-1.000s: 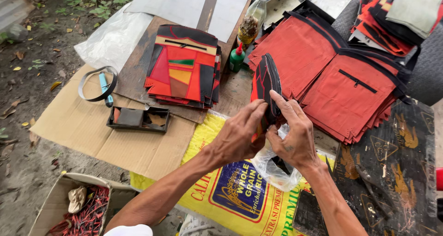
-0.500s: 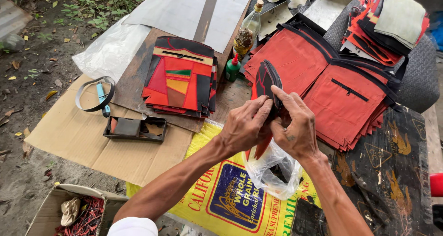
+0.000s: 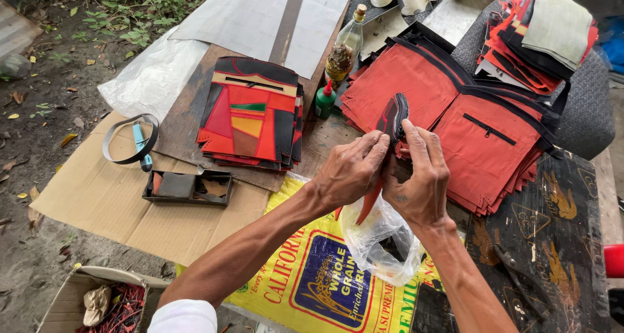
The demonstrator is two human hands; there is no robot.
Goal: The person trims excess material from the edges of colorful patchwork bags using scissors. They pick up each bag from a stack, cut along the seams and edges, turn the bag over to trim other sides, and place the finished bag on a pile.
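two hands work on one curved black and red leather piece [image 3: 392, 117]: the left hand [image 3: 351, 170] and the right hand [image 3: 419, 177] both have their fingers closed on its lower part, above one clear plastic bag [image 3: 377, 239]. two piles of sewn panels lie on the bench [image 3: 195, 121], one patchwork pile [image 3: 252, 115] and one red pile [image 3: 455, 118], with two bottles [image 3: 338, 60]. since before, the hands stay in the same grip, and the view is only a little shifted. the work place is outdoors, with cardboard [image 3: 97, 196] on soil.

Head-worn view, steeply down, close overhead.
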